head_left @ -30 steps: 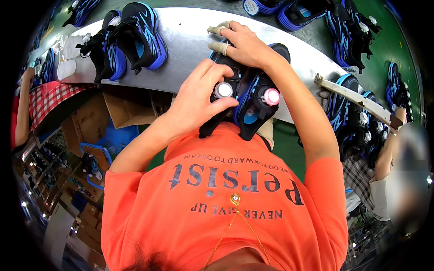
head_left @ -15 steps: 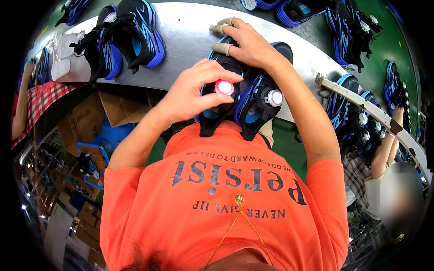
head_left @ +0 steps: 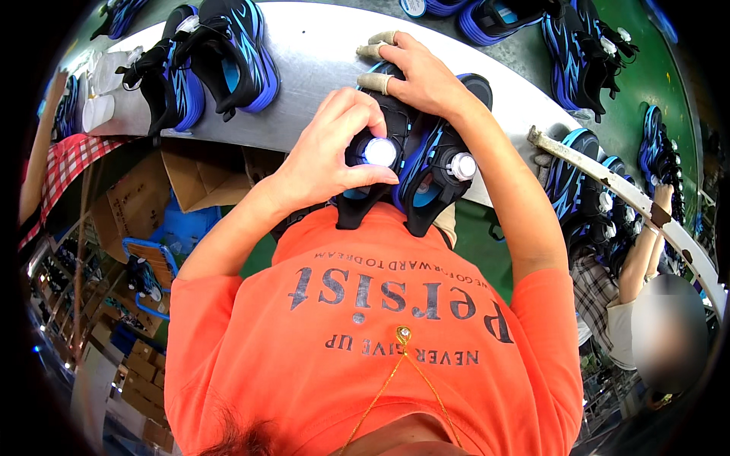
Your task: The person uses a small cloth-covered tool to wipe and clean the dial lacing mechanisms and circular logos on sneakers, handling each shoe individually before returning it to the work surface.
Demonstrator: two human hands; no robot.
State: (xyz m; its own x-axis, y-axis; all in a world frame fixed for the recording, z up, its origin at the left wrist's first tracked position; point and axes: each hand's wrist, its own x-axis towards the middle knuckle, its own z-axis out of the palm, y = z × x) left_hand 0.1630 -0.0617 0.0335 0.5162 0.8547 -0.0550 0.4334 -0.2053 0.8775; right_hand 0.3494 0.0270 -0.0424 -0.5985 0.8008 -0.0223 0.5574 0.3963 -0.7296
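A pair of black sneakers with blue and purple soles lies at the near edge of the metal table, heels toward me. On the left sneaker a round knob glows white over the tongue. My left hand is around this knob, thumb below and bent forefinger above, spread apart. My right hand grips the toe of the same sneaker, pale finger cots on several fingertips; the palm hides part of the upper. Beside it, the right sneaker carries a clear, unlit knob.
Another sneaker pair stands on the metal table at left, near clear plastic cups. A chipped white rail runs along the right, with more sneakers and a co-worker's arm beyond. Cardboard boxes sit below left.
The knob's light has gone from red to white. My left thumb and forefinger have spread wider around it, while my right hand stays at the toe.
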